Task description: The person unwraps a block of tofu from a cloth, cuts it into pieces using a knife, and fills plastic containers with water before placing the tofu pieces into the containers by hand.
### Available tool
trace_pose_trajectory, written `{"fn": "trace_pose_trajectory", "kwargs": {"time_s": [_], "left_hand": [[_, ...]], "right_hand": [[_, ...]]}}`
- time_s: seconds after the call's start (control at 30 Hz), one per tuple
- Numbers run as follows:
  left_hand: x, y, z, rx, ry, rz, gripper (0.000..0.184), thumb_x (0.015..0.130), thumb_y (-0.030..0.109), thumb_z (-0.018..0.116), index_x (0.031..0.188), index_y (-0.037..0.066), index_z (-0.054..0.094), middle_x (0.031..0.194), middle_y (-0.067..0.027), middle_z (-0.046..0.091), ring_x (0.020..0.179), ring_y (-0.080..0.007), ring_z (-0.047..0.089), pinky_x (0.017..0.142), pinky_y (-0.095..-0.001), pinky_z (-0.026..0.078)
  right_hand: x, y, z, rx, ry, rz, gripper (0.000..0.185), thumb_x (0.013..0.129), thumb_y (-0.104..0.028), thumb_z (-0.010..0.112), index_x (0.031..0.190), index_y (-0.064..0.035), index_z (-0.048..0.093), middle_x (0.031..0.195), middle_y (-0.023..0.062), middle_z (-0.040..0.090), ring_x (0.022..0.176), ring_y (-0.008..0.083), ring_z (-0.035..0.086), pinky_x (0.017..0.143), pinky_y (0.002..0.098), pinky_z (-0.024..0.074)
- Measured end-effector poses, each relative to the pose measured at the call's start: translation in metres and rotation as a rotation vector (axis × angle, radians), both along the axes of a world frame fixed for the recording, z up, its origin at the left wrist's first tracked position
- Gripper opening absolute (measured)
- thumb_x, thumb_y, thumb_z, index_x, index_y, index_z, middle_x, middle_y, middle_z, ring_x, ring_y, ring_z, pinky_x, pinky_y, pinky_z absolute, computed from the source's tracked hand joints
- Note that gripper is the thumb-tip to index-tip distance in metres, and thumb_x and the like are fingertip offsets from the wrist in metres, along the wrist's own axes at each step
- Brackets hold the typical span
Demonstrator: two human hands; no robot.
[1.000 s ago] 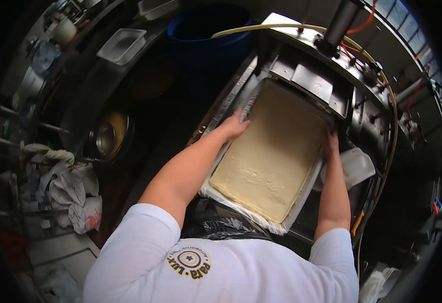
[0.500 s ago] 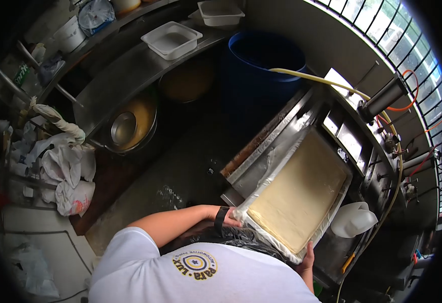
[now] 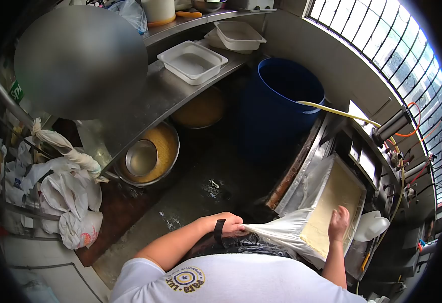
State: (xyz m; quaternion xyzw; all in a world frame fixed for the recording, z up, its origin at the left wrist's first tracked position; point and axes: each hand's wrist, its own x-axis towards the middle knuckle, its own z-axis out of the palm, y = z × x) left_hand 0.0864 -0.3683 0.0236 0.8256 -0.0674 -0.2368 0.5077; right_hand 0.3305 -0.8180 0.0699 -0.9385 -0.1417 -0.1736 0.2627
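Note:
My left hand (image 3: 229, 222), with a black band at its wrist, is closed on the edge of a thin white plastic liner (image 3: 274, 231). The liner is pulled taut from the near left side of a rectangular tray (image 3: 358, 214). In that tray lies a flat, pale yellow slab (image 3: 318, 230), perhaps dough or a set mixture; I cannot tell which. Over the slab, my right hand (image 3: 338, 224) is raised with its fingers loosely apart and nothing visible in it. Whether it touches the slab I cannot tell.
A white jug (image 3: 371, 225) stands right of the tray. Beyond are a blue barrel (image 3: 281, 116) with a yellow hose (image 3: 327, 108) and a metal shelf with white tubs (image 3: 193, 65). A metal pot (image 3: 169, 166) sits below; bags (image 3: 69, 187) hang left. A blurred patch hides the upper left.
My left hand left the tray's near corner and drew the liner out to the left. My right hand let go of the near right edge and rose over the slab.

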Motion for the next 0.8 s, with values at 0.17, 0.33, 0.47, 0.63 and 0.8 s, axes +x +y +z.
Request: {"fn": "trace_pose_trajectory", "kwargs": {"time_s": [0.17,0.33,0.47,0.63,0.8], "left_hand": [[0.001,0.054,-0.003,0.074,-0.041,0.213,0.039,0.103,0.039,0.057,0.103,0.003,0.072,0.098,-0.0229,0.073,0.098,-0.0428,0.071,0.085,-0.0488,0.055],[-0.013,0.164,-0.024,0.264,-0.104,0.627,0.031,0.099,0.034,0.064,0.102,0.005,0.074,0.097,-0.0210,0.074,0.095,-0.0405,0.071,0.086,-0.0489,0.056],[-0.015,0.262,-0.054,0.261,-0.023,0.871,0.026,0.099,0.028,0.070,0.102,0.003,0.074,0.095,-0.0122,0.074,0.091,-0.0252,0.069,0.084,-0.0396,0.056],[0.079,0.388,-0.063,0.065,0.094,1.203,0.025,0.106,0.029,0.066,0.113,0.005,0.068,0.089,-0.0019,0.067,0.082,-0.0118,0.062,0.074,-0.0309,0.052],[0.236,0.530,-0.044,-0.093,-0.070,1.441,0.056,0.107,0.045,0.062,0.146,0.009,0.044,0.117,-0.0051,0.061,0.095,-0.0130,0.059,0.075,-0.0334,0.051]], "right_hand": [[0.002,0.148,0.001,0.159,0.161,0.331,0.019,0.097,-0.013,0.072,0.111,0.0000,0.071,0.116,0.0176,0.068,0.092,0.0278,0.072,0.083,0.0360,0.0586],[0.042,0.317,-0.038,0.162,0.438,0.466,0.026,0.097,-0.019,0.075,0.115,-0.0010,0.072,0.111,0.0145,0.073,0.092,0.0234,0.074,0.083,0.0348,0.0594],[0.104,0.509,-0.088,0.107,0.640,0.630,0.054,0.095,-0.032,0.077,0.136,0.0002,0.064,0.129,0.0197,0.070,0.110,0.0305,0.073,0.096,0.0414,0.0587],[0.204,0.781,-0.114,0.490,0.755,0.638,0.089,0.090,-0.045,0.080,0.153,0.0051,0.044,0.151,0.0291,0.051,0.137,0.0415,0.055,0.115,0.0455,0.0462],[0.271,0.960,-0.123,0.654,0.645,0.366,0.104,0.079,-0.029,0.074,0.160,0.0093,0.021,0.164,0.0317,0.030,0.154,0.0442,0.029,0.124,0.0509,0.0314]]}}
